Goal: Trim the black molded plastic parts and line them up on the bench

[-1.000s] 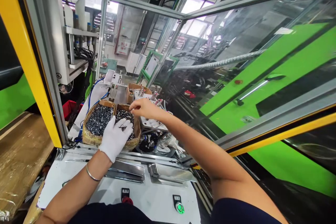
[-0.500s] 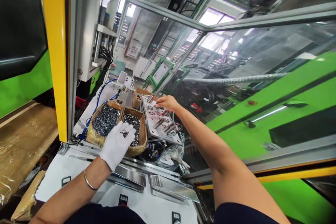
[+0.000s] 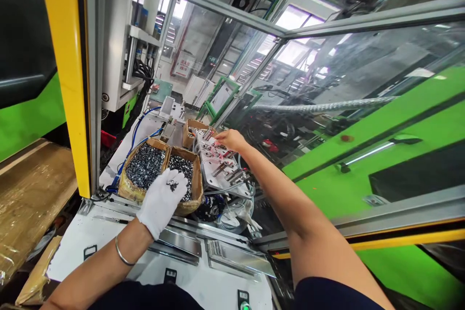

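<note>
My left hand (image 3: 159,203), in a white glove, is palm up with a few small dark metal pieces (image 3: 172,185) in it. It is just in front of two cardboard boxes side by side. The left box (image 3: 131,193) is full of small dark ring-like parts, and the right box (image 3: 197,181) holds small shiny dark parts. My bare right hand (image 3: 230,140) reaches to the far end of a metal fixture (image 3: 211,180) with pins, clamps and red-lit spots. Its fingers are pressed together at the fixture; what they hold, if anything, is too small to tell.
A smaller cardboard box (image 3: 188,138) stands behind the fixture. Flat metal plates (image 3: 236,257) lie on the white table front. A clear panel in a metal frame (image 3: 283,38) rises behind and to the right; a yellow post (image 3: 69,82) stands left. Blue air hoses (image 3: 136,136) run beside the boxes.
The view has shifted slightly. The red glow on the fixture looks stronger, and a green light shows on the button at the front right. Both hands stay nearly where they were.
</note>
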Tool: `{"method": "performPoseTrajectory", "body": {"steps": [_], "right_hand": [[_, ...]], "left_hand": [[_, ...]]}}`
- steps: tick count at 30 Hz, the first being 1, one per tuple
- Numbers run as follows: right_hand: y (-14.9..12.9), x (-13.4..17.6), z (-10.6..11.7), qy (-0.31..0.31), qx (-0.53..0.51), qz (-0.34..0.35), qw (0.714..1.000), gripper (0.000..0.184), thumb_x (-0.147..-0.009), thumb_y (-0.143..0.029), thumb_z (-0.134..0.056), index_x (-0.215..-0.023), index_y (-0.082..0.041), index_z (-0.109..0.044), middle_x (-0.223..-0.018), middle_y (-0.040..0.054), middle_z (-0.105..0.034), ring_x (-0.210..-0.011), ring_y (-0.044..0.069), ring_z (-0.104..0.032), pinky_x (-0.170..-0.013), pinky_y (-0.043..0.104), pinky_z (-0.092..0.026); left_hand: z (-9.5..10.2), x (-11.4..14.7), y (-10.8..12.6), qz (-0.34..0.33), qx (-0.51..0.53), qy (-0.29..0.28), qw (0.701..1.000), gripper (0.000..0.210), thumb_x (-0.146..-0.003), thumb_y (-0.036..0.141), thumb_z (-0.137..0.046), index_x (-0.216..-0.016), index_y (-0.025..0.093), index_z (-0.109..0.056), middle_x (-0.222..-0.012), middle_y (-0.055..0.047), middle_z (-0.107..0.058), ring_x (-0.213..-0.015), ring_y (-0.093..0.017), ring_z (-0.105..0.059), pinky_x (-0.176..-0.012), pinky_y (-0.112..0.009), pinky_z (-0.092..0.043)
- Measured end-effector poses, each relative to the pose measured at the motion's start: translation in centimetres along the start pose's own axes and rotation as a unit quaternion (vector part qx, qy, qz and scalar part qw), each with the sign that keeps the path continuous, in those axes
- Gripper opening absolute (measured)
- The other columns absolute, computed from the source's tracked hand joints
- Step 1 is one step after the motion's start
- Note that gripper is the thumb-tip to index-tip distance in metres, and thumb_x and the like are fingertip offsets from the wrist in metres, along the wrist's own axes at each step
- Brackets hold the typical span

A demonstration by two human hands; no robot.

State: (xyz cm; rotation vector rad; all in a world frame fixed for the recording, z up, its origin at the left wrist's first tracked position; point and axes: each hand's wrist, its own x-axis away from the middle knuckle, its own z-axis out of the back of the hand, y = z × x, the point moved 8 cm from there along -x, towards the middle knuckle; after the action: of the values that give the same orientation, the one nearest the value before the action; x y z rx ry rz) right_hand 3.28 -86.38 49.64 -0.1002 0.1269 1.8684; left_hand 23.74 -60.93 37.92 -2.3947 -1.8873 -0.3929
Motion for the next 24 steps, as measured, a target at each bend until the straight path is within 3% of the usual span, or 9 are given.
{"method": "performPoseTrajectory", "body": {"steps": [3,8,13,19,24], "right_hand": [[-1.1,0.3,0.8,0.001,-0.010,0.030,0.999,0.030,-0.079,-0.019,-0.055,-0.100,-0.017,-0.076,-0.097,0.0065,-0.075,-0.086,0.020,-0.067,-0.074,0.024,-0.048],[-3.1,1.4,-0.5,-0.061,-0.033,0.078,0.995,0.025,-0.075,-0.016,-0.056,-0.088,-0.019,-0.077,-0.076,0.0000,-0.074,-0.067,0.014,-0.064,-0.067,0.020,-0.046],[-3.7,2.0,-1.3,-0.070,-0.042,0.087,0.993,0.025,-0.079,-0.020,-0.052,-0.086,-0.016,-0.076,-0.078,0.0022,-0.074,-0.070,0.014,-0.063,-0.066,0.020,-0.045],[-3.8,1.9,-1.7,-0.086,-0.051,0.098,0.990,0.026,-0.080,-0.024,-0.051,-0.085,-0.016,-0.076,-0.079,0.0028,-0.074,-0.071,0.013,-0.062,-0.067,0.020,-0.044],[-3.5,1.8,-1.7,-0.096,-0.038,0.092,0.990,0.026,-0.078,-0.024,-0.053,-0.084,-0.015,-0.077,-0.069,0.0011,-0.071,-0.062,0.012,-0.058,-0.060,0.020,-0.041]], "left_hand": [[0.2,-0.1,0.0,-0.001,-0.011,0.003,1.000,0.021,-0.092,0.022,-0.048,-0.096,0.010,-0.065,-0.103,-0.014,-0.067,-0.111,-0.022,-0.062,-0.101,-0.040,-0.048],[1.2,-0.6,-0.4,-0.035,-0.090,0.018,0.995,0.017,-0.083,0.006,-0.058,-0.098,0.010,-0.065,-0.110,-0.012,-0.068,-0.111,-0.018,-0.063,-0.104,-0.030,-0.046],[1.1,-0.5,-0.7,-0.050,-0.133,0.008,0.990,0.019,-0.078,0.003,-0.065,-0.095,0.011,-0.068,-0.114,-0.011,-0.068,-0.115,-0.020,-0.061,-0.105,-0.028,-0.045],[1.1,-0.3,-1.1,-0.016,-0.070,0.060,0.996,0.011,-0.089,0.011,-0.055,-0.093,0.006,-0.064,-0.095,-0.015,-0.071,-0.088,-0.017,-0.070,-0.083,-0.026,-0.058],[0.9,-0.3,-1.5,0.013,-0.058,0.056,0.997,0.014,-0.092,0.016,-0.050,-0.090,0.007,-0.061,-0.086,-0.011,-0.069,-0.077,-0.015,-0.070,-0.072,-0.025,-0.059]]}}
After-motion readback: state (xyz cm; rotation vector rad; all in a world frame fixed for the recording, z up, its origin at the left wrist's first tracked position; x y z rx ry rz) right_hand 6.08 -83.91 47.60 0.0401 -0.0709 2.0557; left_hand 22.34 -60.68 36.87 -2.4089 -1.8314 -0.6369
